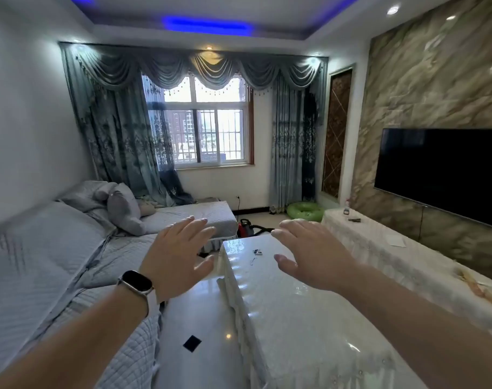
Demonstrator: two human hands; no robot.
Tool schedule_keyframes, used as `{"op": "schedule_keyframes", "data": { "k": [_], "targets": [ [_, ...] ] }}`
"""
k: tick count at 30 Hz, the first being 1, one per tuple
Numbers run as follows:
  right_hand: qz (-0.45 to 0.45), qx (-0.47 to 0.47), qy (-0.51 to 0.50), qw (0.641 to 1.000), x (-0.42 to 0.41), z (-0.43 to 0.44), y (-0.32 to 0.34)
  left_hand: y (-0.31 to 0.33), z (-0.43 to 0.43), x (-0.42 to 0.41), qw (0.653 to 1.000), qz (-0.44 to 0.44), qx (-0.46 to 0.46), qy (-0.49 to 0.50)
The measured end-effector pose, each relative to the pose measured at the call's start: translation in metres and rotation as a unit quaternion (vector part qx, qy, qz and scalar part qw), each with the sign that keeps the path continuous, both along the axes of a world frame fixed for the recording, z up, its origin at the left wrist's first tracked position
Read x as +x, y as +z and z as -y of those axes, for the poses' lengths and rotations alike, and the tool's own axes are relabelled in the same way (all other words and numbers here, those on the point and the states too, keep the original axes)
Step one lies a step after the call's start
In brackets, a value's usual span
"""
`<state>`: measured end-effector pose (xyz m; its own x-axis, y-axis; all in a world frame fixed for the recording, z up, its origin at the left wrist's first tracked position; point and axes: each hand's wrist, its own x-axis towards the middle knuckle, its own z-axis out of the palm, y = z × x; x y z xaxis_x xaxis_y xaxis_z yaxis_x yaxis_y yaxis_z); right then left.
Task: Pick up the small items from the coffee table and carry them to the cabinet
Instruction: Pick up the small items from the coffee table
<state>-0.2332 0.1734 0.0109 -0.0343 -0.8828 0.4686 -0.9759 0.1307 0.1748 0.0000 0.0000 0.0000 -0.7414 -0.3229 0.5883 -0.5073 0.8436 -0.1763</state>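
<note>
fingers: both hands are raised in front of the person with fingers spread and nothing in them; the left hand [177, 254] has its palm turned down and forward, and the right hand [312, 254] likewise.
small items: a little cluster [257, 251] and a thinner piece [252, 259] just nearer, too small to name, lie on the far part of the coffee table [295, 318].
direction from fingers: the items sit between the two hands, beyond and below the fingertips; they are just to the left of the right thumb and to the right of the left thumb.
nearer hand: the right hand looks slightly nearer, as it hangs over the tabletop while the left is off the table's left edge, above the gap beside the sofa [70, 248].
long axis: the table runs lengthways away from the person; the items' own axis cannot be told.
edges: the items lie toward the far-left corner, near the left edge but not at it.
open room: the glossy top around them is bare, so a reach straight forward and down seems unobstructed.
cabinet: a long low unit [379, 242] under the tv [441, 175], to the right of the right hand, probably the drop-off.
progress: nothing picked up yet, by my reading.
</note>
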Motion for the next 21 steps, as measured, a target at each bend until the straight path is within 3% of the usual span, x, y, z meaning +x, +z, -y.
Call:
{"op": "schedule_keyframes", "data": {
  "k": [11,21],
  "targets": [
    [0.022,0.012,0.048,0.999,-0.016,0.051,-0.048,-0.049,0.033,0.005,0.999,-0.006,0.036,0.01],
    [-0.016,0.033,0.064,0.997,-0.011,0.207,-0.073,-0.084,0.176,0.009,0.999,0.0,0.05,0.016]
  ]
}}
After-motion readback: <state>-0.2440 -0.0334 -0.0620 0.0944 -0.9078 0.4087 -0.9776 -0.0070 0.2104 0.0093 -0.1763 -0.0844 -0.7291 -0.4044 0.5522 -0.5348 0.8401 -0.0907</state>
